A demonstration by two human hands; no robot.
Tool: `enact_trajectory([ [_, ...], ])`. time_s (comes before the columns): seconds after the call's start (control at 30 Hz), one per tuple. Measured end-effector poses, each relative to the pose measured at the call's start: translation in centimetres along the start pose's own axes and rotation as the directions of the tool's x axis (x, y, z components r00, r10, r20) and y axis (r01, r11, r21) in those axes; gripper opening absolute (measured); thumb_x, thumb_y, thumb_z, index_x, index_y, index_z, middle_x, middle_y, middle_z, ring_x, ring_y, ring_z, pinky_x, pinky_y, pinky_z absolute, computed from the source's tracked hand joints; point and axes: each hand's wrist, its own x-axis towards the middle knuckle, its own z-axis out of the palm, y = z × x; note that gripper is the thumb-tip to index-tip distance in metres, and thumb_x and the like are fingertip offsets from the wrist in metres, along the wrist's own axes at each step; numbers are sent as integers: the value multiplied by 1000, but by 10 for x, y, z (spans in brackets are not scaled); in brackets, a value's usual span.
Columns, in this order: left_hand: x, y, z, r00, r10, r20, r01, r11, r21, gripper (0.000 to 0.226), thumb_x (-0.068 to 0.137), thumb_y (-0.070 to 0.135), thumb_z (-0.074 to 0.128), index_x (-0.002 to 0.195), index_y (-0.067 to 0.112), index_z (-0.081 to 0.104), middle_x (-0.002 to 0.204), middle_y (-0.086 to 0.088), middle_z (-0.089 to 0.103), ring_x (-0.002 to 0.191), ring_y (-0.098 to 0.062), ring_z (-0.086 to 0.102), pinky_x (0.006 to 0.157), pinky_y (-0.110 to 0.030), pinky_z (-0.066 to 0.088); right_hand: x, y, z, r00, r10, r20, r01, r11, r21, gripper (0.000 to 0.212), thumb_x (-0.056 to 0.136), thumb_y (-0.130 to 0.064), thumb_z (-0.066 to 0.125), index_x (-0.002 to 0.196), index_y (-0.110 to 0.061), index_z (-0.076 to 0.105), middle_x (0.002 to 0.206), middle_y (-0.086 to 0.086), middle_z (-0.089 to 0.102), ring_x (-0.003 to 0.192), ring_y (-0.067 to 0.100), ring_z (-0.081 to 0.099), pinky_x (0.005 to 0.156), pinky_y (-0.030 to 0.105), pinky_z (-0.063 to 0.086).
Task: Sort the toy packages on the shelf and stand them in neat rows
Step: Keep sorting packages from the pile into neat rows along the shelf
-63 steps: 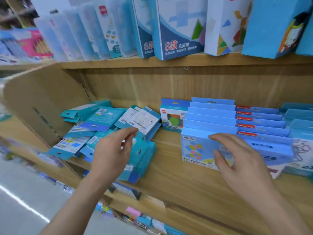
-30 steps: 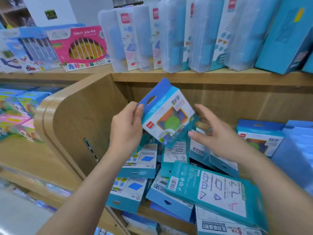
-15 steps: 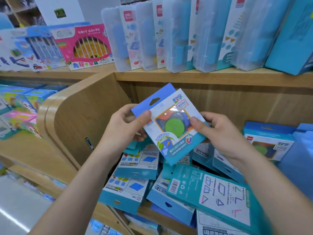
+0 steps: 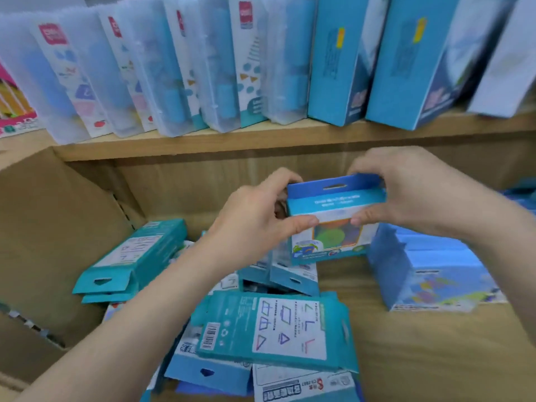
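Pinching one package (image 4: 333, 221) upright between left hand (image 4: 261, 216) and right hand (image 4: 406, 192), over the shelf (image 4: 420, 352): placing step. Next, likely: lowering it to stand beside the row (image 4: 429, 271) under the right hand, clear of the pile (image 4: 275, 329) below the left.

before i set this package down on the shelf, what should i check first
1. Grip: left hand and right hand pinch the blue toy package by its sides: ok.
2. Orientation: package upright, hang tab on top: ok.
3. Landing spot: bare shelf board shows beside the row of blue boxes: ok.
4. Neat rows: teal packages lie flat in a jumbled pile: not ok.
5. Matching package behind to line up with: cannot tell, hidden by the held one.
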Motion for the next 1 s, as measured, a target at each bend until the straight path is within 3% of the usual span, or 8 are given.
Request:
enact_trajectory([
  [0.1, 16, -17, 20, 978, -103, 180, 132, 979, -153, 49, 75, 19, 79, 112, 26, 47, 106, 5, 68, 92, -2, 64, 84, -26, 53, -7, 20, 8, 991, 133, -16, -133, 990, -52, 37, 60, -40, 84, 82, -27, 57, 80, -9, 61, 78, 18, 53, 67, 35, 44],
  [0.17, 18, -34, 25, 897, -146, 418, 155, 988, 11, 55, 75, 21, 79, 122, 26, 50, 120, 9, 63, 107, 1, 57, 91, -20, 46, -10, 32, 15, 978, 208, -13, -209, 977, -41, 37, 62, -40, 83, 83, -27, 55, 84, -8, 64, 79, 19, 54, 67, 35, 45],
  [0.27, 10, -47, 30, 694, -162, 702, -17, 971, 240, 60, 75, 31, 78, 129, 33, 52, 136, 19, 48, 125, 0, 43, 103, -18, 33, -10, 41, 22, 968, 251, 20, -249, 965, -77, 37, 65, -43, 81, 87, -30, 54, 91, -7, 65, 85, 21, 54, 65, 33, 42],
  [0.33, 7, -46, 32, 622, -157, 767, -97, 957, 274, 68, 75, 32, 77, 136, 36, 45, 143, 18, 39, 131, -1, 35, 106, -20, 27, -7, 42, 29, 970, 242, 39, -234, 961, -148, 39, 67, -45, 79, 95, -29, 56, 96, -6, 64, 92, 23, 56, 64, 31, 37],
  [0.5, 6, -43, 30, 662, -144, 736, -245, 886, 394, 60, 76, 32, 66, 133, 33, 49, 137, 13, 49, 127, -10, 42, 104, -30, 37, 4, 46, 52, 975, 212, 63, -183, 933, -311, 49, 69, -52, 74, 107, -27, 57, 96, -1, 60, 105, 21, 49, 73, 33, 32],
  [0.63, -3, -47, 31, 744, -99, 661, -292, 842, 454, 46, 76, 37, 53, 121, 31, 57, 129, 10, 57, 123, -14, 48, 99, -36, 43, 9, 53, 75, 970, 220, 106, -156, 892, -423, 50, 70, -52, 72, 110, -25, 59, 107, -5, 56, 111, 20, 42, 82, 36, 34],
  [0.77, -8, -51, 25, 762, -81, 642, -235, 890, 391, 42, 94, 35, 53, 136, 39, 46, 145, 20, 39, 139, -1, 24, 112, -19, 22, 11, 57, 89, 952, 259, 161, -136, 832, -538, 50, 70, -52, 72, 108, -22, 61, 109, -1, 54, 114, 23, 41, 90, 39, 33],
  [1.0, -20, -58, 17, 817, -37, 576, -223, 900, 375, 40, 98, 30, 48, 137, 34, 46, 144, 21, 39, 140, 1, 23, 107, -9, 12, 26, 51, 95, 954, 267, 137, -133, 785, -605, 49, 72, -39, 74, 115, -24, 54, 113, 0, 57, 114, 23, 45, 86, 40, 33],
])
